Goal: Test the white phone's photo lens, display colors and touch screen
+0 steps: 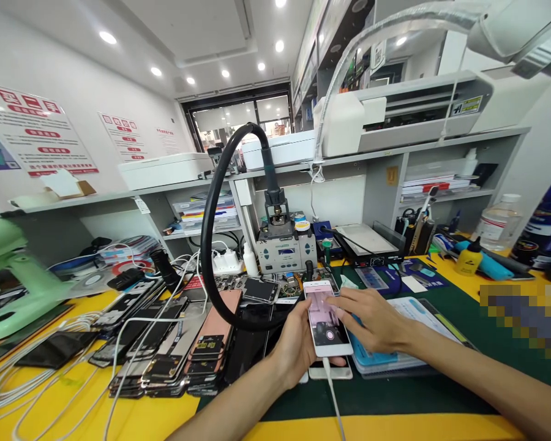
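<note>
The left hand (290,346) grips a white phone (326,331), its lit screen (318,321) facing up, a white cable (331,392) in its lower end. The right hand (371,317), fingers loosely spread, is over the screen; contact is unclear. The phone is above a green mat (376,398) on a yellow bench (156,422). Stacked phone parts (165,366) lie leftward; a grey station (275,262) and thick black hose (206,245) stand behind.

The white phone (326,332) partly hides the left hand (297,344)
</note>
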Action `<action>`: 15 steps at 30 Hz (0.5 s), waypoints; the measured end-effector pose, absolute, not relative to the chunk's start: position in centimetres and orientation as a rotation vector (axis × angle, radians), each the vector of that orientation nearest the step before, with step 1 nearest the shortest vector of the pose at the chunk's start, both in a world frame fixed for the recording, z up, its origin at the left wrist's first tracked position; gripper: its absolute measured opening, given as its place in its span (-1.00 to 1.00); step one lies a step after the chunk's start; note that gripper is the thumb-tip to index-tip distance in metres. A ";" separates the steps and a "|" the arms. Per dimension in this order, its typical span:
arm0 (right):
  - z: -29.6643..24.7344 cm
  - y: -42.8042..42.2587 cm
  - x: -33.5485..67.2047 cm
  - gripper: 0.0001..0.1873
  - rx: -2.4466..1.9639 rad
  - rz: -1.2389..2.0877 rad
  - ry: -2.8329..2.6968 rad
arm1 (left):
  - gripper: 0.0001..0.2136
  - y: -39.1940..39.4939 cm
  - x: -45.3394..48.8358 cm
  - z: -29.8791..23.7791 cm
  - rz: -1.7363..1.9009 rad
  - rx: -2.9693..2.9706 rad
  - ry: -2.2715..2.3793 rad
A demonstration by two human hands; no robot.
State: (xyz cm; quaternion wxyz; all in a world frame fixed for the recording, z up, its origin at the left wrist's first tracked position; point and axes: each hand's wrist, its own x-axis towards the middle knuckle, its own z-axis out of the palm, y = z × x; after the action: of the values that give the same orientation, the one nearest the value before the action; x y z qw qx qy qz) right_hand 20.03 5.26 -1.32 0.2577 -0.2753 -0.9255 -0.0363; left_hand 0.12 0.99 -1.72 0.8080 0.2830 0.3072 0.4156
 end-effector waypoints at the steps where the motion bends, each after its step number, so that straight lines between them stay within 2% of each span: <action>1: -1.3 5.2 20.0 -0.62 -0.748 -0.101 -2.517 | -0.54 1.0 0.1 -1.7 0.891 0.604 0.655; 15: -0.9 4.9 19.9 -0.56 -0.821 -0.129 -2.435 | -0.61 1.1 0.4 -1.9 0.871 0.577 0.761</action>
State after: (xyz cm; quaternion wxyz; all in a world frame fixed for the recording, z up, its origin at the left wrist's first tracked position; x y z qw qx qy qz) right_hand 19.86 4.92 -0.91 0.2803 -0.3064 -0.9084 -0.0482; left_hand 0.36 1.08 -1.87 0.7984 0.2688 0.3547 0.4056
